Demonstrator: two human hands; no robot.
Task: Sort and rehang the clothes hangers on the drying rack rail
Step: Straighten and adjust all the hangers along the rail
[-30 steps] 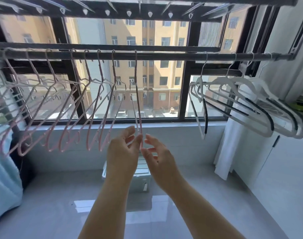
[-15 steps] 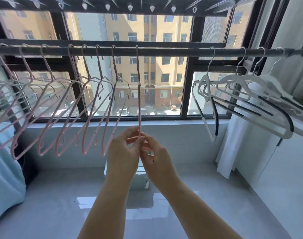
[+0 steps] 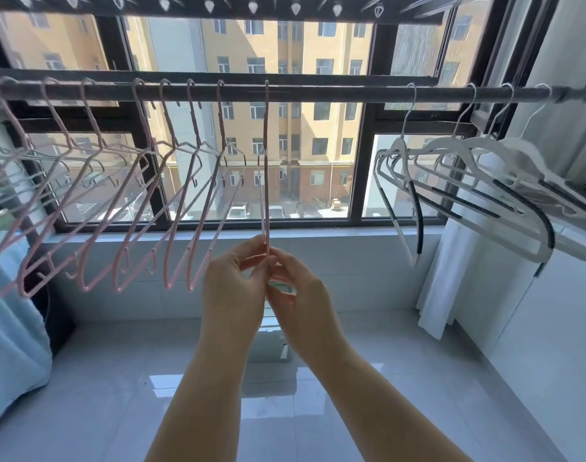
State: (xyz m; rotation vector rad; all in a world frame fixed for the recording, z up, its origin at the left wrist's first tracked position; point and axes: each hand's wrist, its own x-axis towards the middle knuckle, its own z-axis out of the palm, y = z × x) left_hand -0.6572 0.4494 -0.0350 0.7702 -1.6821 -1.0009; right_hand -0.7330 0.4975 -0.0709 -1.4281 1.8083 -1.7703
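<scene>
A dark rail [image 3: 335, 92] runs across the window. Several pink wire hangers [image 3: 141, 208] hang along its left half. One pink hanger [image 3: 265, 181] hangs alone near the middle, seen edge-on. My left hand [image 3: 233, 288] and my right hand [image 3: 300, 298] meet at its lower end, and both pinch it between fingers and thumb. Several white hangers with black grips [image 3: 478, 181] hang bunched at the rail's right end.
A second bar with clips [image 3: 251, 6] runs above the rail. The window sill [image 3: 318, 233] lies behind the hands. A light blue cloth [image 3: 8, 345] hangs at the left, a white curtain [image 3: 451, 278] at the right, a small white box [image 3: 271, 348] on the tiled floor.
Both hands were open and apart under the middle pink hanger; they have closed together on its lower end. The view has tilted slightly, so the rail sits lower.
</scene>
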